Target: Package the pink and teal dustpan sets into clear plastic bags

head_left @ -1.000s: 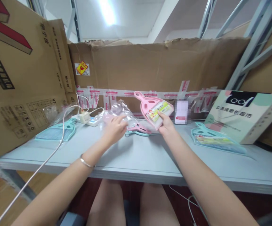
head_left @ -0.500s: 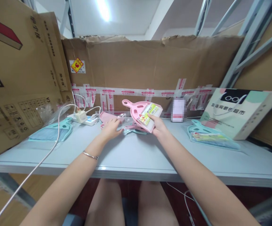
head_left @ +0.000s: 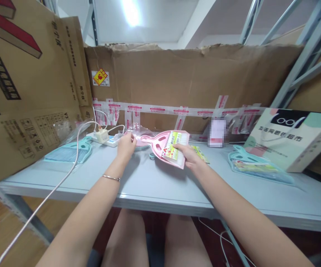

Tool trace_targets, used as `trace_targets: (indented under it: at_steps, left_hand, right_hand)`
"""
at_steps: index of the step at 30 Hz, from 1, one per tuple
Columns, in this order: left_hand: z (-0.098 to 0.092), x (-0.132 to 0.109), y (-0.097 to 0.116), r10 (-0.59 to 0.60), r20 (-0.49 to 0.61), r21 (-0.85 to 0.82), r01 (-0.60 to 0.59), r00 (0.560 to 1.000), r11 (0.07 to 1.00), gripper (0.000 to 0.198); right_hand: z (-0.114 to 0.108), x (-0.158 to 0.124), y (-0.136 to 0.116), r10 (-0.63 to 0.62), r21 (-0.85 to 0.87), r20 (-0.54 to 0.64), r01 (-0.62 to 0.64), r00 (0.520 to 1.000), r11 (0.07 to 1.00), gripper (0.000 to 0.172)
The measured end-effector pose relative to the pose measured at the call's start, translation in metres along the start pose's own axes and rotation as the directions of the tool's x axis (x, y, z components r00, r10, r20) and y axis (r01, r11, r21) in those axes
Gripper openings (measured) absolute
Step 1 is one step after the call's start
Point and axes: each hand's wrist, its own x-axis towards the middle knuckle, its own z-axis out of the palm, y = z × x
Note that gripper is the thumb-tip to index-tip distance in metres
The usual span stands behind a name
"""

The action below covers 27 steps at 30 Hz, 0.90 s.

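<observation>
I have one pink plastic dustpan (head_left: 159,142), handle pointing left, clamped in my right hand (head_left: 193,157) above the middle of the bluish-grey table (head_left: 160,191). My left hand (head_left: 125,146) has its fingers bent together by clear crinkled plastic film (head_left: 139,129); I can't tell whether they grip it. I count two turquoise plastic dustpans (head_left: 256,166) in plain sight, left and right. I read "V3" on the brown cardboard box (head_left: 45,85), left.

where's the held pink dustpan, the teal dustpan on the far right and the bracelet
Pink dustpan (head_left: 154,143): head view, on the pink body near the handle.
Teal dustpan (head_left: 246,156): head view, on the teal body near the handle.
Bracelet (head_left: 111,178): head view, on the silver band.
</observation>
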Motion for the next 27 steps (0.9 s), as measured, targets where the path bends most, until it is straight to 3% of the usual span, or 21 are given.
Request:
trace_targets:
  at_steps: [3, 6, 10, 14, 21, 27]
  left_hand:
    - [-0.001, 0.001, 0.001, 0.007, -0.023, 0.022, -0.007, 1.0, 1.0, 0.014]
    - [0.001, -0.004, 0.01, 0.118, 0.016, 0.013, -0.118, 0.993, 0.993, 0.014]
    - [0.006, -0.013, 0.028, 0.313, 0.104, -0.023, -0.312, 0.944, 0.95, 0.011]
    - [0.009, -0.018, 0.035, 0.414, 0.124, -0.041, -0.413, 0.902, 0.91, 0.014]
    - [0.007, -0.026, 0.044, 0.473, 0.097, -0.014, -0.474, 0.876, 0.88, 0.02]
    - [0.001, -0.031, 0.056, 0.45, 0.033, 0.077, -0.451, 0.892, 0.889, 0.022]
  right_hand:
    - [0.002, -0.002, 0.003, 0.02, -0.036, 0.024, -0.019, 1.0, 0.999, 0.024]
    - [0.005, -0.003, 0.008, 0.023, -0.036, 0.053, -0.021, 0.998, 0.999, 0.026]
    - [0.012, -0.001, 0.019, 0.003, 0.015, 0.055, -0.004, 0.999, 1.0, 0.025]
    - [0.017, 0.002, 0.027, -0.017, 0.098, 0.007, 0.016, 1.0, 0.995, 0.026]
    - [0.019, 0.003, 0.036, 0.038, 0.16, 0.025, -0.042, 0.999, 0.986, 0.029]
    - [0.026, -0.003, 0.042, 0.117, 0.137, 0.116, -0.132, 0.986, 0.982, 0.033]
